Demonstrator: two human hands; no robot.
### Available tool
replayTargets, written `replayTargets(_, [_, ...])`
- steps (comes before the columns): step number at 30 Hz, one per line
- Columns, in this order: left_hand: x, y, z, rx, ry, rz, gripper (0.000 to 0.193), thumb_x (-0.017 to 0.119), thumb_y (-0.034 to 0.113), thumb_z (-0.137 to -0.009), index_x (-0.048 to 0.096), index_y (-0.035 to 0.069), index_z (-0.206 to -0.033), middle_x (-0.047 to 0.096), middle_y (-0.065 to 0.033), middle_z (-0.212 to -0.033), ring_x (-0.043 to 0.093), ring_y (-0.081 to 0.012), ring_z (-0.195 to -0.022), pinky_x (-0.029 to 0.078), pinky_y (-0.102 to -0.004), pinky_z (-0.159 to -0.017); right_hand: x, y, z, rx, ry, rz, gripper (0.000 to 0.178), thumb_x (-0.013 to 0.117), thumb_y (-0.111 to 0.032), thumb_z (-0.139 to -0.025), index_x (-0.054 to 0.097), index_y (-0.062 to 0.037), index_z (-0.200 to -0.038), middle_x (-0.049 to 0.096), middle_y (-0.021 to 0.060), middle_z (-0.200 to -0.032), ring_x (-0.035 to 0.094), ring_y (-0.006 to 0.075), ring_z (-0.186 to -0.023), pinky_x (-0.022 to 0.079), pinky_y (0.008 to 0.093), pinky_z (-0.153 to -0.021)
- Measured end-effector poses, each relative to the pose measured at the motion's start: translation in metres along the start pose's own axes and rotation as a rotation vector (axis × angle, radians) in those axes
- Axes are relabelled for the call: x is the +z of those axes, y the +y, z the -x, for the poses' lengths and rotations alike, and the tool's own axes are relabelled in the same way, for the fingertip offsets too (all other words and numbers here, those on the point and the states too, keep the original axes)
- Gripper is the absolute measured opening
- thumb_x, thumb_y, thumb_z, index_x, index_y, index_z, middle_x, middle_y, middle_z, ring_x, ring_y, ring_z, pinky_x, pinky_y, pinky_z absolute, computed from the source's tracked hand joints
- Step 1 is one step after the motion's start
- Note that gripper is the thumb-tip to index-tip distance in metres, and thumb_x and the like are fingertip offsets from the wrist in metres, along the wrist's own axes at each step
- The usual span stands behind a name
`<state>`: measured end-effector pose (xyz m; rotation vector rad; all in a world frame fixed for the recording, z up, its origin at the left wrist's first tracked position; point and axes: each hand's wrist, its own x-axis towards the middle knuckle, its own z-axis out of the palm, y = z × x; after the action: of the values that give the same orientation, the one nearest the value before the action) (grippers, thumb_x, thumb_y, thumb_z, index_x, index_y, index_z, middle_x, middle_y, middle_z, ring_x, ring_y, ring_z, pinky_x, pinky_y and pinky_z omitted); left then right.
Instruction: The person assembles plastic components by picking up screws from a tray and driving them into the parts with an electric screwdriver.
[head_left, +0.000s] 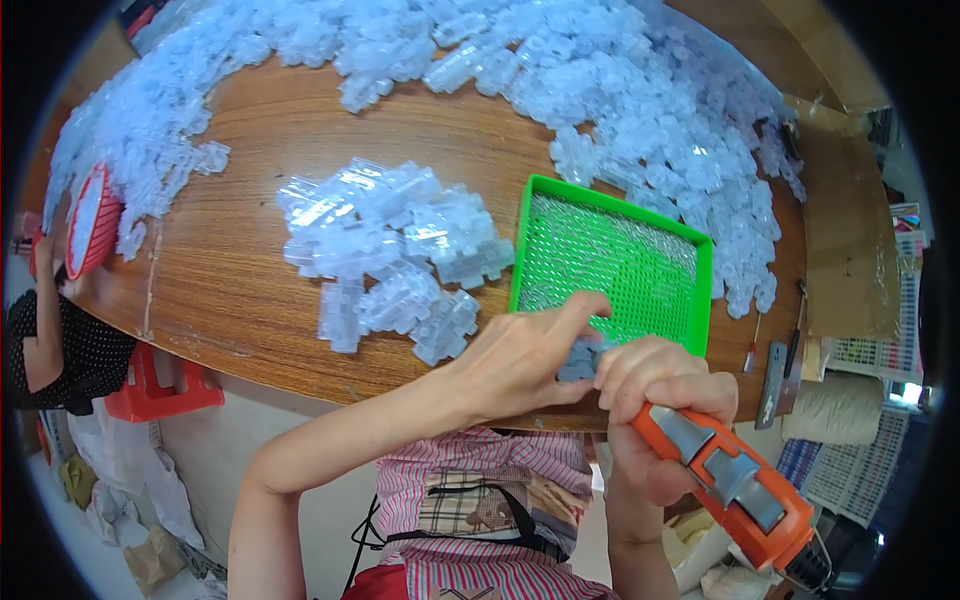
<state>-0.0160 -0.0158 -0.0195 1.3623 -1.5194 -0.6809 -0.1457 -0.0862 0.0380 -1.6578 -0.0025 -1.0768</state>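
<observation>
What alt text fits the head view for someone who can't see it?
A person's right hand grips an orange handheld tool beside the left hand, which is at a translucent part near a green tray of small metal pieces. On the brown table, a pile of clear plastic parts lies left of the tray, with a larger heap beyond.

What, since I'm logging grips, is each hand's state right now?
Left hand: partly curled around a translucent plastic piece; whether it grips firmly cannot be told.
Right hand: closed, holding the orange-and-gray handheld tool.
</observation>
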Motion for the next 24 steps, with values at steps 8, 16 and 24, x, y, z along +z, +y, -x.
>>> replayTargets(8, [0.002, -0.007, 0.007, 0.069, 0.010, -0.034, 0.072, 0.076, 0.026, -0.076, 0.040, 0.008, -0.136, 0.065, -0.0153, -0.109, 0.064, -0.0345, -0.098, 0.054, -0.0411, -0.077, 0.007, 0.006, -0.002, 0.136, 0.258, -0.056, 0.077, 0.055, -0.069, -0.083, 0.045, -0.0005, -0.117, 0.048, 0.0043, -0.057, 0.048, 0.0164, -0.049, 0.043, 0.0298, -0.047])
replayTargets(16, [-0.111, 0.028, 0.011, -0.116, 0.366, -0.498, 0.049, 0.074, 0.015, -0.078, 0.054, 0.007, -0.122, 0.059, -0.0151, -0.102, 0.061, -0.0341, -0.093, 0.051, -0.0413, -0.079, -0.044, -0.026, -0.023, 0.131, 0.521, -0.129, 0.062, 0.048, -0.061, -0.091, 0.046, -0.0031, -0.112, 0.043, 0.0031, -0.054, 0.043, 0.0137, -0.045, 0.042, 0.0273, -0.044])
replayTargets(24, [-0.163, 0.015, 0.008, -0.174, -0.063, -0.669, 0.049, 0.071, 0.026, -0.083, 0.055, 0.014, -0.128, 0.049, -0.0150, -0.122, 0.042, -0.0345, -0.118, 0.040, -0.0440, -0.100, -0.055, -0.006, -0.011, 0.172, 0.458, 0.114, 0.047, 0.051, -0.046, -0.095, 0.046, -0.0012, -0.108, 0.043, 0.0022, -0.056, 0.043, 0.0106, -0.047, 0.040, 0.0246, -0.047])
